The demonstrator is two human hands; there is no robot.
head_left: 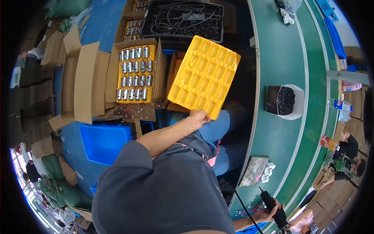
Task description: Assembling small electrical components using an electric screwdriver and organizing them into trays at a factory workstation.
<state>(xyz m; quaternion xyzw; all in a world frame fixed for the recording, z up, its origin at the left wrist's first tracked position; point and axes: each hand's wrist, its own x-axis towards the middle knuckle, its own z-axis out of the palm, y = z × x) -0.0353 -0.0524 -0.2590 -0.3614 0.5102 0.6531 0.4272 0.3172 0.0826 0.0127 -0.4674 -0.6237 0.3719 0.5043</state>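
My left hand (pixel 199 118) is closed on the near edge of a yellow plastic tray (pixel 203 80). The tray is tilted, and its rows of ribbed pockets hold nothing. Just left of it, an open cardboard box (pixel 159 84) contains another yellow tray with rows of small silver motors (pixel 135 80) and thin wires. Over the bench at the lower right, my right hand (pixel 269 213) wraps round a black electric screwdriver (pixel 272 206) with a cord. Near that hand lie wired parts (pixel 249 210), partly hidden and too small to make out.
A black crate (pixel 223 23) of cables stands beyond the trays. Left are a blue bin (pixel 105 142) and opened cartons (pixel 86 82). The green bench (pixel 272 144) bears a box of small black pieces (pixel 286 100) and a flat patterned board (pixel 254 171). People sit across the bench.
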